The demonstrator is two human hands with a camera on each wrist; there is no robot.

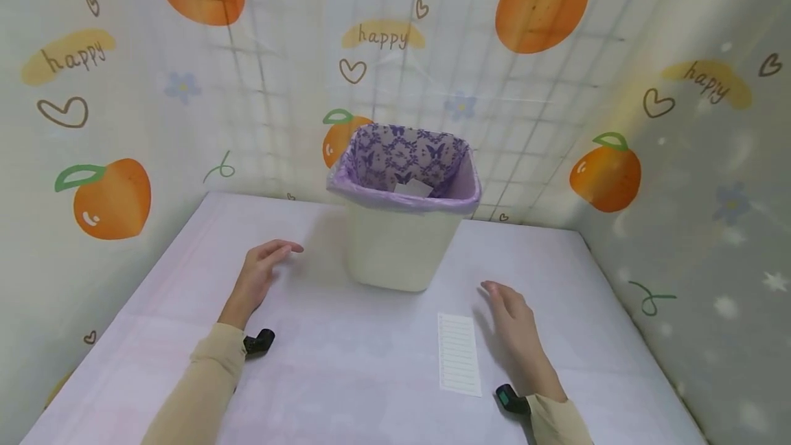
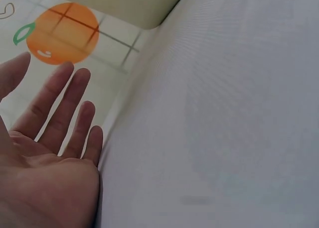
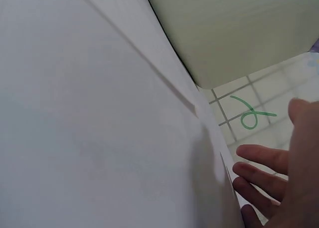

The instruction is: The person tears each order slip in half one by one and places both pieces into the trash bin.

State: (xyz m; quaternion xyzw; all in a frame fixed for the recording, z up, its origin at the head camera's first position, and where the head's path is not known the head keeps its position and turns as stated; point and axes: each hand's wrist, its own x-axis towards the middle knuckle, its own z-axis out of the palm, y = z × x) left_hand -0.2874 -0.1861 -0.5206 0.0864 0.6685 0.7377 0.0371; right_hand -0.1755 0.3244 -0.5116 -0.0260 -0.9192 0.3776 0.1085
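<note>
A cream waste bin (image 1: 402,246) stands upright toward the back of the table, lined with a purple patterned bag (image 1: 404,201) folded over its rim. Inside it lie white paper pieces (image 1: 413,188). My left hand (image 1: 262,270) rests on its edge left of the bin, fingers relaxed, palm bare in the left wrist view. To the bin's right and nearer me, my right hand (image 1: 514,318) has loosely bent fingers and holds nothing. A white lined paper strip (image 1: 459,354) lies flat on the table just left of that hand.
The white table (image 1: 346,376) ends at a back edge behind the bin. Curtains (image 1: 278,122) printed with oranges hang behind and at both sides, with a wire grid behind the back one. Black wrist devices (image 1: 259,343) sit at both cuffs.
</note>
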